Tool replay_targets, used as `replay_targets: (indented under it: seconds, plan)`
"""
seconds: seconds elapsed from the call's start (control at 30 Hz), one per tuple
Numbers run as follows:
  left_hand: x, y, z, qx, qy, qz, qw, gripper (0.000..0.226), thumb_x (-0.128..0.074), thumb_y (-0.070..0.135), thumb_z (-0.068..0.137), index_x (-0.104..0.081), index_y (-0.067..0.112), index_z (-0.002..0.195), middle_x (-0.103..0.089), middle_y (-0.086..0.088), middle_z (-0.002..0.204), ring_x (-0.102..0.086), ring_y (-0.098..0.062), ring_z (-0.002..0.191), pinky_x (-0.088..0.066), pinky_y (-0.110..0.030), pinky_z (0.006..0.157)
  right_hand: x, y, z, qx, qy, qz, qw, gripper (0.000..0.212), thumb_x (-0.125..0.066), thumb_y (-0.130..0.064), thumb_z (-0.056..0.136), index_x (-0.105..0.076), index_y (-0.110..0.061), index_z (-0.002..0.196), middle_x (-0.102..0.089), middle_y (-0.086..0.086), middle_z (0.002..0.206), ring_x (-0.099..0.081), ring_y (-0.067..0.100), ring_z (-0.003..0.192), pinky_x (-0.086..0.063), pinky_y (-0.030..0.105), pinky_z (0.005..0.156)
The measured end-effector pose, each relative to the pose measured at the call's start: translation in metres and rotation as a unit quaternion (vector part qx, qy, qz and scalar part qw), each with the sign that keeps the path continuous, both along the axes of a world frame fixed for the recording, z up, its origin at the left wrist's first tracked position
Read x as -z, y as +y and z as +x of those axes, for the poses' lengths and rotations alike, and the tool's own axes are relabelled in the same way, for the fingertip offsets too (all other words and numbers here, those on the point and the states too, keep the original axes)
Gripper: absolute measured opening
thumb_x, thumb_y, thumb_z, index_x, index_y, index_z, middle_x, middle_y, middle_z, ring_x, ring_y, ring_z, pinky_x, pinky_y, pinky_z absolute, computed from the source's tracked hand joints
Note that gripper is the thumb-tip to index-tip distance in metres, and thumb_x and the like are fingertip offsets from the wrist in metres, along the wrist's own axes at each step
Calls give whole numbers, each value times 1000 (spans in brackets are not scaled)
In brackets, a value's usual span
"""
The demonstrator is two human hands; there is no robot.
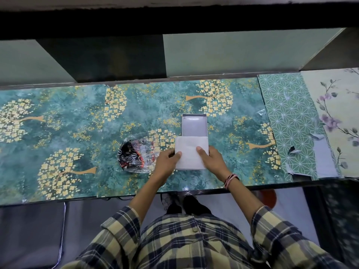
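My left hand (168,161) and right hand (212,158) each pinch a side of the paper (191,155), thumbs on top; it covers the near end of the open box (194,126), a wrapper (136,154) just left.

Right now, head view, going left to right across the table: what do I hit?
Dove packet → left hand → white sheet, pinched by both hands → right hand → green geometric paper → floral paper. Open grey box left out: it lies directly beyond the sheet, in the same column.
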State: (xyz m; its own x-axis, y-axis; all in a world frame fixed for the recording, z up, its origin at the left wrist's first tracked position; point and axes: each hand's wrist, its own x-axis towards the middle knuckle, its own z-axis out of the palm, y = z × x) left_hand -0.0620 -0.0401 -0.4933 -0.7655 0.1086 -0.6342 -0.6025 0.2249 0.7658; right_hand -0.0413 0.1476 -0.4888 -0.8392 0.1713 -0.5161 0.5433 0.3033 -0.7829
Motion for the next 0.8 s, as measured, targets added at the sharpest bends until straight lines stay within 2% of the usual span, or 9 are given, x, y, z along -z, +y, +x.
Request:
replay_targets:
  seconds: [0.07,0.17,0.23,0.3,0.47,0.57,0.67,0.73,0.8]
  plan:
    - [0,1,0,-8,1,-11,1000,34,-61,31,96,-74,10,120,-78,-6,110,-73,-28,100,-59,-55,91,-1,-3,-1,-16,32,26,999,29,-54,-33,105,-70,-11,113,-74,10,107,-70,23,91,-56,38,75]
    - [2,3,-2,-13,8,-35,999,31,-63,31,94,-76,10,111,-78,-8,105,-74,-32,97,-60,-55,85,5,-6,-5,-29,55,60,996,36,-53,-34,104,-71,-4,111,-74,15,104,-71,30,93,-60,49,78]
    - [0,5,-2,-11,5,-50,999,26,-63,27,96,-76,9,109,-77,-8,104,-73,-31,96,-60,-54,85,12,-8,-5,-40,31,82,995,41,-49,-39,104,-66,-4,118,-69,17,113,-62,33,109,-55,51,91]
    - [0,6,-2,-8,-1,-54,999,23,-63,24,96,-76,9,108,-77,-9,104,-73,-31,96,-61,-54,85,18,-9,-5,-46,-14,105,993,45,-46,-42,105,-56,-4,127,-55,20,127,-45,36,125,-44,48,104]
    - [12,3,-4,10,-15,-56,998,32,-65,34,88,-75,4,93,-76,-18,97,-72,-42,96,-57,-60,83,17,-12,-4,-44,-62,150,986,47,-40,-45,107,-51,-6,132,-34,17,144,-32,38,135,-30,54,115]
    - [10,4,-7,21,-24,-48,998,35,-66,31,89,-75,-2,96,-76,-23,102,-72,-42,95,-58,-59,81,16,-13,-4,-19,-68,122,990,48,-39,-43,107,-47,-6,136,-39,16,146,-35,37,138,-29,56,116]
    - [6,4,-11,37,-32,-45,998,25,-64,21,98,-74,-1,100,-75,-15,96,-69,-27,79,-58,-38,64,20,-9,-6,3,-64,104,993,50,-42,-45,102,-45,-6,134,-47,15,140,-45,38,131,-40,57,109]
    - [6,3,-14,53,-31,-56,997,26,-66,27,95,-72,2,93,-68,-10,86,-62,-23,72,-52,-32,60,38,2,-8,-15,-69,87,994,56,-40,-54,96,-49,-11,131,-54,13,134,-52,36,125,-46,55,104]
    - [7,2,-16,67,-2,-101,993,27,-69,36,89,-64,12,80,-59,-11,80,-54,-20,72,-43,-34,63,42,10,-9,-46,-61,106,991,60,-36,-59,93,-54,-11,125,-60,13,124,-58,36,118,-50,51,98]
